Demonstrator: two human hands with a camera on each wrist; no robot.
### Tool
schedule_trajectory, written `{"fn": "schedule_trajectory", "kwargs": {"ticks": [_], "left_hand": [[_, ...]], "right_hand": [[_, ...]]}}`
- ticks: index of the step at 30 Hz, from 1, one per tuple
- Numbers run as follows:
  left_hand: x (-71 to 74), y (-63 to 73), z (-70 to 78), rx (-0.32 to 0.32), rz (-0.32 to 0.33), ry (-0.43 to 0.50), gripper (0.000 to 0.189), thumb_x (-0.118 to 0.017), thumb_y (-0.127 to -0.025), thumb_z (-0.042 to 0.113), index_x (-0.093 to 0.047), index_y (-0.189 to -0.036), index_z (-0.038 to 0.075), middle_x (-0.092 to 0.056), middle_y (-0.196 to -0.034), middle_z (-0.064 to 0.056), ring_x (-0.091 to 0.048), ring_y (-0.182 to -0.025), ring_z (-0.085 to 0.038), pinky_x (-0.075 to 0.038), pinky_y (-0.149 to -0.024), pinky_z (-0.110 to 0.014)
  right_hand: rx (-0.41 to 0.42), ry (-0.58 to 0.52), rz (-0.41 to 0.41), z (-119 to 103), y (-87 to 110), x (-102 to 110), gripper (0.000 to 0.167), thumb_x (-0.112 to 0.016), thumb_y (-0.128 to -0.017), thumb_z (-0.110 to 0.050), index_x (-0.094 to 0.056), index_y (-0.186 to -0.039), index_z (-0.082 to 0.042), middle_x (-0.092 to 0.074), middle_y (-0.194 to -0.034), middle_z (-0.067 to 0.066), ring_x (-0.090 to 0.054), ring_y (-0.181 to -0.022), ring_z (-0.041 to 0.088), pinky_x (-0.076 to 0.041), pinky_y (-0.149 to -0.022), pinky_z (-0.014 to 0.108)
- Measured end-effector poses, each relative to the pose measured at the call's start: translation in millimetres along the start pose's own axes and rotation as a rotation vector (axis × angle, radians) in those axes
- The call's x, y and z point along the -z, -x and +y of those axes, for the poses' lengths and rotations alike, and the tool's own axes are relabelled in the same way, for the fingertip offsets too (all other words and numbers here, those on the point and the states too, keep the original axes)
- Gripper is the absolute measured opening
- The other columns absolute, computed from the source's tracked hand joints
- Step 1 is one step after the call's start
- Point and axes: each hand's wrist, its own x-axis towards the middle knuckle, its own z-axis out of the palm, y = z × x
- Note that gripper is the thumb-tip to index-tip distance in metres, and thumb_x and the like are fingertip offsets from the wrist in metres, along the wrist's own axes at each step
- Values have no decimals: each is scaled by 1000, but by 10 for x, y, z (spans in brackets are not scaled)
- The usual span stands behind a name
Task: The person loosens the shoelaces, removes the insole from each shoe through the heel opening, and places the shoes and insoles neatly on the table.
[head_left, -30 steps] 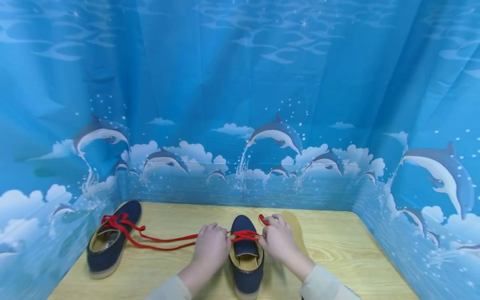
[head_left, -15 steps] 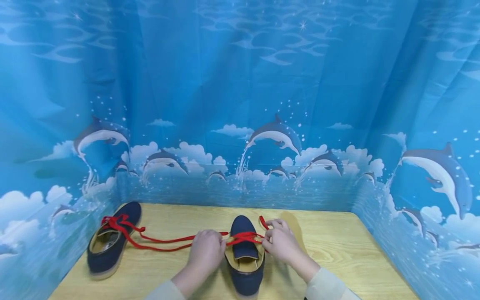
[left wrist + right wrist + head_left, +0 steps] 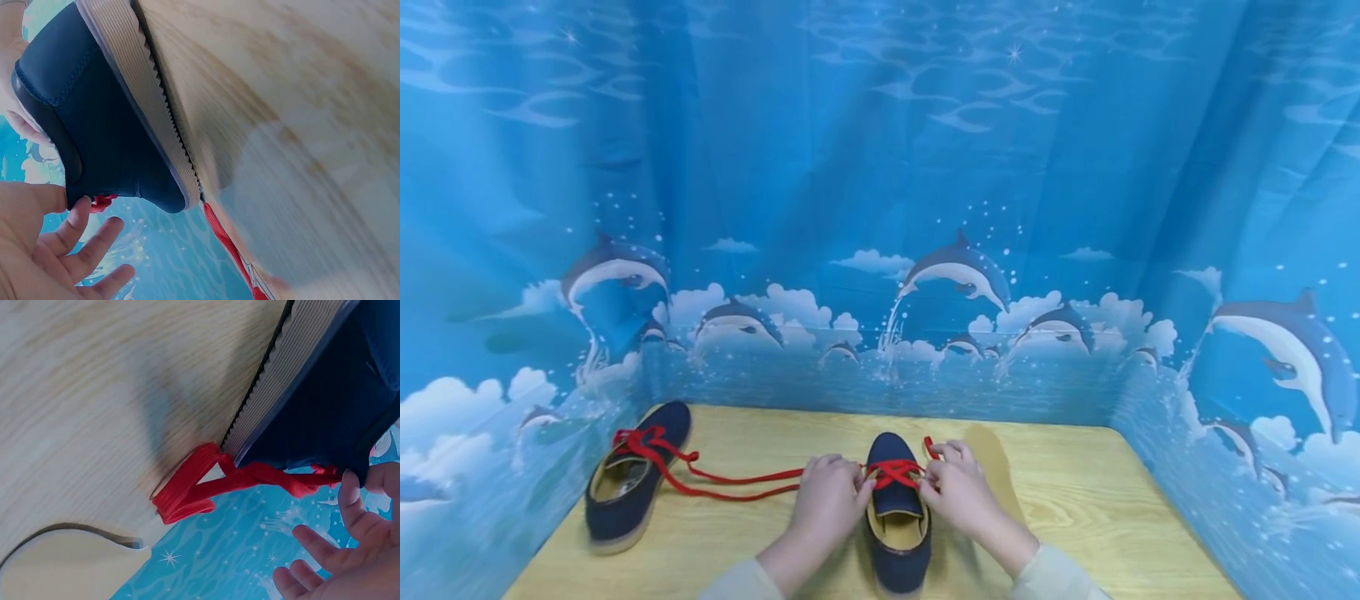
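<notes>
A navy shoe [image 3: 902, 571] stands upright on the table, toe away from me, with red lace [image 3: 895, 472] crossed over its tongue. My left hand [image 3: 829, 500] is at its left side; in the left wrist view the thumb and index finger pinch the shoe's eyelet flap [image 3: 74, 187], other fingers spread. On the opposite side, my right hand [image 3: 962, 493] pinches the right flap near its top corner [image 3: 357, 467]. A loose lace end [image 3: 187, 487] hangs from the shoe beside this hand and folds on the table. The fingers partly hide the eyelets.
A second navy shoe [image 3: 617, 518] stands at the table's left, its red lace tied; two lace strands [image 3: 737, 481] run from it toward my left hand. A tan insole [image 3: 997, 467] lies right of my right hand. Dolphin-printed blue curtains [image 3: 887, 367] enclose the wooden table [image 3: 1075, 517].
Half a second ago both hands sat a little farther apart, with the lace less covered on the left. Now the hands are closer against the shoe's sides, and the crossed lace looks more spread.
</notes>
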Motion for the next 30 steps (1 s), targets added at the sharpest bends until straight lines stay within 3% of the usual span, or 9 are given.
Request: {"fn": "schedule_trajectory", "kwargs": {"ticks": [9, 13, 16, 22, 30], "left_hand": [[-29, 21, -29, 26, -50, 69, 38, -76, -85, 47, -54, -63, 26, -73, -86, 1, -62, -111, -35, -36, -109, -60], [-44, -2, -82, 29, -27, 99, 32, -70, -90, 50, -63, -72, 24, -72, -90, -2, -64, -102, -31, -46, -97, -53], [-60, -78, -137, 11, -11, 136, 28, -67, -94, 47, -72, -87, 20, -72, -94, -2, -64, -98, -29, -51, -88, -49], [-92, -276, -246, -40, -54, 233, 37, -58, -101, 42, -73, -117, 12, -71, -115, -5, -62, -113, -30, -51, -97, -49], [-258, -542, -349, -123, -133, 338, 37, -52, -105, 32, -64, -134, 11, -63, -134, -11, -53, -128, -35, -43, -107, -54]], "right_hand": [[15, 58, -27, -42, 47, -7, 33, -76, -80, -28, -48, -62, -27, -59, -132, 19, -41, -131, 47, -39, -101, 66], [14, 56, -40, -50, 80, 1, 36, -79, -79, -33, -48, -62, -27, -59, -133, 18, -40, -131, 46, -39, -101, 65], [4, 50, -35, -57, 97, 25, 37, -80, -78, -36, -48, -62, -27, -59, -133, 17, -41, -131, 45, -38, -102, 64], [-14, 63, -35, -48, 122, 78, 38, -81, -78, -38, -48, -62, -27, -59, -132, 14, -42, -130, 45, -36, -105, 65], [-33, 71, -62, -75, 194, 109, 41, -81, -80, -41, -48, -60, -26, -61, -130, 15, -42, -131, 44, -37, -105, 64]]}}
